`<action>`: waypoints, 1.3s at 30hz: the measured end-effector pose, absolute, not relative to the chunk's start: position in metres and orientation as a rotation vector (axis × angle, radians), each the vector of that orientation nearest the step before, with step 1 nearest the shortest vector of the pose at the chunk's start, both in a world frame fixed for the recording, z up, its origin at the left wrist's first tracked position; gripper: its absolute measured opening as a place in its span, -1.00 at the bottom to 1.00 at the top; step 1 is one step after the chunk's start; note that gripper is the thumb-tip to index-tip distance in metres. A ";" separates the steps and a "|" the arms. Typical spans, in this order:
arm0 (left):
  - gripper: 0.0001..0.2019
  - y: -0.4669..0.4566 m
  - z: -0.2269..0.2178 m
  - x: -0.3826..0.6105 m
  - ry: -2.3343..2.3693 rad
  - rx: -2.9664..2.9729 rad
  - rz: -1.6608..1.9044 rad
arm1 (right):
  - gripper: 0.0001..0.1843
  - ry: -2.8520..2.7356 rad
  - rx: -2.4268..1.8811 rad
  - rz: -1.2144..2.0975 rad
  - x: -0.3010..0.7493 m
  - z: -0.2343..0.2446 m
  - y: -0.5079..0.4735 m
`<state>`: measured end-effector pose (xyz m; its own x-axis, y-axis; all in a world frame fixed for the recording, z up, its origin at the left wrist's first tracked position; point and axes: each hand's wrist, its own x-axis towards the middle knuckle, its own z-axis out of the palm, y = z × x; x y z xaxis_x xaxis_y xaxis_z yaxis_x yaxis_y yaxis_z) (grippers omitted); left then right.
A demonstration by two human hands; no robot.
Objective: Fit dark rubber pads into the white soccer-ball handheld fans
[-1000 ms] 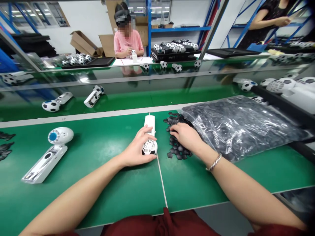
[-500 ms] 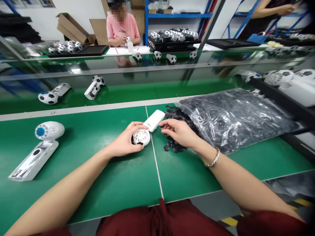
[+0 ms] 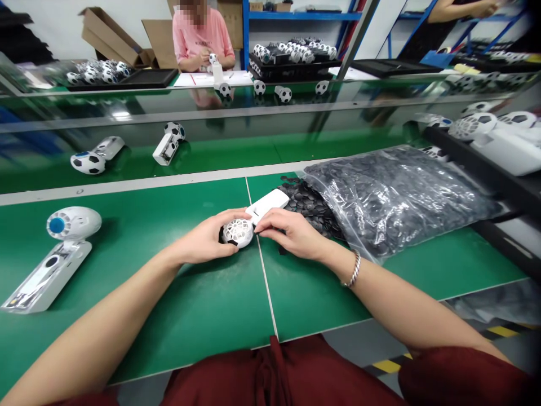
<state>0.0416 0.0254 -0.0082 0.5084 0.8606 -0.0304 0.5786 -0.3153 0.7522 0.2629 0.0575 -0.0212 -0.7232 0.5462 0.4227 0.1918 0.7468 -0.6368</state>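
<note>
A white handheld fan (image 3: 253,217) with a round grilled head lies on the green table (image 3: 190,304) in front of me. My left hand (image 3: 207,239) is curled round the fan's head and holds it. My right hand (image 3: 287,231) has its fingers pinched at the head's right side, where it meets the handle; a small black piece may be between the fingertips, but I cannot make it out. Just beyond my right hand lies a pile of small black hexagonal pieces (image 3: 310,206), spilling from a clear plastic bag (image 3: 397,194).
Another white fan with a blue hub (image 3: 54,248) lies at the left. Two football-patterned fans (image 3: 91,158) (image 3: 169,144) rest on the green belt behind. A person in a pink shirt (image 3: 198,36) works opposite. A black tray with fans (image 3: 486,141) stands at the right.
My right hand left the pile of black pieces and came to the fan's head. My left hand turned the fan so the handle points up and right.
</note>
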 end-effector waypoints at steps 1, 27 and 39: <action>-0.40 0.025 -0.008 0.041 1.168 2.018 0.497 | -0.91 -2.355 -0.565 0.758 0.262 -0.021 0.057; -0.57 0.014 -0.019 0.063 1.416 1.965 0.722 | -0.95 -2.251 -0.716 0.974 0.251 -0.025 0.055; -0.70 0.012 -0.023 0.071 1.468 1.988 0.808 | -0.87 -2.065 -0.873 1.052 0.243 -0.037 0.060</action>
